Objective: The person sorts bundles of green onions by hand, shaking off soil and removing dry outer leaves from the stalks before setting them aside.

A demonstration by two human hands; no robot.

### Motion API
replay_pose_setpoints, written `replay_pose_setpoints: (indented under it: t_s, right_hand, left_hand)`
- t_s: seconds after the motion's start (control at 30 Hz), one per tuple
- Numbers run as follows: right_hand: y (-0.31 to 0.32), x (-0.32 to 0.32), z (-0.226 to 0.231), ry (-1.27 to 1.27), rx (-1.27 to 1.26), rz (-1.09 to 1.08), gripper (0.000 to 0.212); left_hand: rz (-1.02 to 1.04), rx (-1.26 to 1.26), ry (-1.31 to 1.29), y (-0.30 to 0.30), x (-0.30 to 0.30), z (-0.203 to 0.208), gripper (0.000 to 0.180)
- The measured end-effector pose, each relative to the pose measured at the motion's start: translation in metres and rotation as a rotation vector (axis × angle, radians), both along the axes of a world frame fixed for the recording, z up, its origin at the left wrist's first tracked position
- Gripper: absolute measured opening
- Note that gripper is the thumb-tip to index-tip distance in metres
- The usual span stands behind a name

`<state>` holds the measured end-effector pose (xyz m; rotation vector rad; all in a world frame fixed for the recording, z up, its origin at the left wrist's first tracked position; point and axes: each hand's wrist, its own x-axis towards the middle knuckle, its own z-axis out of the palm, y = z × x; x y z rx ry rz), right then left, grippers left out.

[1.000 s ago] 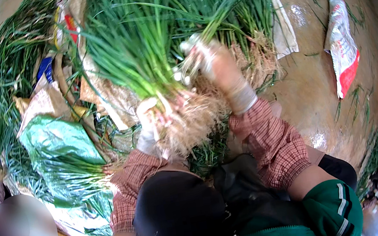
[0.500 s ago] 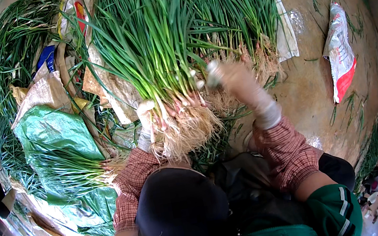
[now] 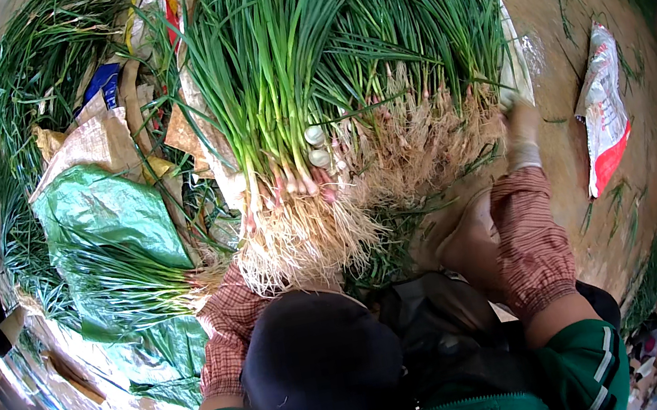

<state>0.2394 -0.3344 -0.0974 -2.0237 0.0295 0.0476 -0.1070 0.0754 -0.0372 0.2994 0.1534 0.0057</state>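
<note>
My left hand (image 3: 319,157) is closed round a thick bunch of green garlic (image 3: 268,128). Most of that hand is hidden behind the stems; only pale fingertips show at the bunch's right side. Pinkish stem bases and a mat of pale roots (image 3: 300,240) hang toward me. To the right lies a larger pile of green garlic (image 3: 413,34), leaves pointing away and roots facing me. My right hand (image 3: 520,123), in a light glove, is at the right edge of this pile, close to the outermost stems. Its fingers are smeared and partly hidden.
A pale sack (image 3: 520,69) lies under the pile. A white and red bag (image 3: 604,111) rests on the wet floor at right. At left, a green plastic sheet (image 3: 108,211) bears a smaller bunch (image 3: 132,277). More leafy greens (image 3: 25,108) lie at far left.
My right hand has moved right, from beside the held bunch to the pile's right edge. The left hand's thumb, visible before, is now hidden behind the bunch.
</note>
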Motion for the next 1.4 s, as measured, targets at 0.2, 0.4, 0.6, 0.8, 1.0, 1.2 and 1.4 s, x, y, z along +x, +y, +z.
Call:
replay_pose_setpoints:
  t_s: [0.2,0.4,0.6,0.8,1.0,1.2,1.4]
  right_hand:
    - [0.136,-0.103,0.071,-0.313,-0.149,0.444,0.022]
    - [0.289,-0.214,0.125,0.021,-0.272,0.891,0.053]
    - [0.287,-0.209,0.118,0.64,0.274,0.884,0.066]
    - [0.275,-0.234,0.119,0.667,0.204,0.739,0.039]
    - [0.22,-0.189,0.112,0.084,-0.571,0.894,0.034]
    - [0.258,-0.175,0.104,-0.667,-0.71,0.884,0.035]
    - [0.309,-0.187,0.116,-0.527,-0.774,1.101,0.014]
  left_hand:
    - [0.045,0.049,0.053,0.02,-0.027,0.002,0.064]
    - [0.043,0.068,0.041,0.022,-0.018,0.007,0.064]
    - [0.04,0.062,0.036,0.017,-0.019,0.013,0.064]
    - [0.056,0.084,0.063,0.022,-0.03,0.02,0.064]
    - [0.044,0.067,0.056,0.017,-0.019,0.02,0.063]
    - [0.012,0.08,0.012,0.012,-0.006,0.033,0.063]
    - [0.032,0.14,0.089,0.024,-0.031,0.04,0.063]
